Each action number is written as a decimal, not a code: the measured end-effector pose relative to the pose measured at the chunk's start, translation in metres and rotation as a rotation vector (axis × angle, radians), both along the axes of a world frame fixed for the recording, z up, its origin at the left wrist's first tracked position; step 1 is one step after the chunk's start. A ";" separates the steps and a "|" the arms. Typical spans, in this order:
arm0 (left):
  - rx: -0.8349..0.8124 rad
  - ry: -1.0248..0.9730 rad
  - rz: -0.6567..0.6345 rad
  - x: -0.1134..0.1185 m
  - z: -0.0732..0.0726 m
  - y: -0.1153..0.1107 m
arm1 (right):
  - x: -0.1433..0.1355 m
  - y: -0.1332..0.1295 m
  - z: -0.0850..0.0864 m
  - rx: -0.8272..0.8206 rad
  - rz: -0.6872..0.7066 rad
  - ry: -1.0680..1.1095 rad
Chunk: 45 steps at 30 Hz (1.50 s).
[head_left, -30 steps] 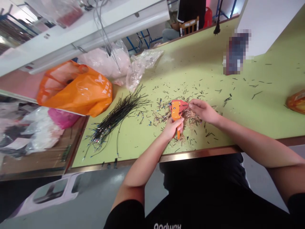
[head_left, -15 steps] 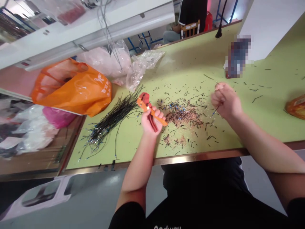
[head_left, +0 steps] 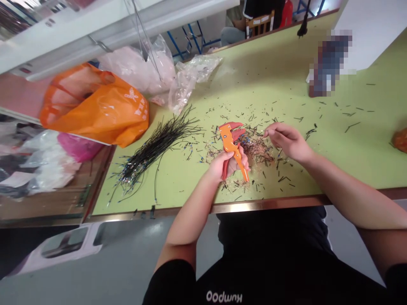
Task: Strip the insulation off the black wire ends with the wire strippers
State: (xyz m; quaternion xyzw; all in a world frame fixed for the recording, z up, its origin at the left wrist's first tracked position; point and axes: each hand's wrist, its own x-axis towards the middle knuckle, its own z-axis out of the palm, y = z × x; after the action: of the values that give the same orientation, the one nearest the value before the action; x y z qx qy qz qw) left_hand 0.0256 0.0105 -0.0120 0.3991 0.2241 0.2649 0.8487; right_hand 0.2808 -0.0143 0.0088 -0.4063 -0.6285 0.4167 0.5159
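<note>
My left hand (head_left: 230, 164) is wrapped round the handles of an orange and red wire stripper (head_left: 229, 137), its jaws pointing up and to the right. Beyond the tool lies a heap of black wire offcuts and copper strands (head_left: 259, 150), with blue bits among them. My right hand (head_left: 288, 142) is closed in a pinch at the heap's right side, apart from the stripper. A thin black wire (head_left: 279, 154) shows below its fingers; most of it is hidden by the hand. Left of the tool lies a bundle of black wires (head_left: 155, 146) with blue ends.
An orange bag (head_left: 108, 112) and clear plastic bags (head_left: 197, 72) stand at the back left. A white upright panel (head_left: 372, 34) rises at the back right, near a hanging black plug (head_left: 302, 29). A white shelf edge (head_left: 104, 42) overhangs the table. Another person sits beyond.
My left hand has moved right with the wire stripper and turned it, so its jaws now face right. My right hand has come left and lower, closer to the tool. The camera view has shifted slightly.
</note>
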 end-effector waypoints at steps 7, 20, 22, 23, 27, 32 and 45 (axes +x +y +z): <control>0.025 -0.032 -0.085 -0.002 -0.004 0.000 | 0.006 0.003 0.000 -0.021 0.058 -0.014; 0.007 -0.056 -0.134 -0.002 -0.011 0.004 | 0.010 0.004 0.002 0.026 0.230 0.041; 0.016 -0.070 -0.147 -0.002 -0.013 0.003 | 0.009 0.006 0.000 0.035 0.230 0.053; 0.017 -0.073 -0.149 -0.001 -0.013 0.002 | 0.009 0.006 -0.001 0.038 0.222 0.051; 0.019 -0.064 -0.144 -0.002 -0.012 0.000 | 0.010 0.008 -0.004 0.029 0.204 0.004; 0.041 -0.002 -0.104 -0.001 -0.013 0.000 | 0.007 0.007 -0.004 0.012 0.183 -0.020; 0.128 0.078 0.096 0.018 -0.012 -0.013 | -0.005 0.004 -0.010 -0.225 0.153 0.221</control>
State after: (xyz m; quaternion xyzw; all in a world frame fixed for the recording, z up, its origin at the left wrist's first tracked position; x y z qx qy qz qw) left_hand 0.0440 -0.0029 -0.0243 0.4514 0.2585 0.3035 0.7984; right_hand 0.2755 -0.0103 -0.0013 -0.3640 -0.5464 0.5646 0.5001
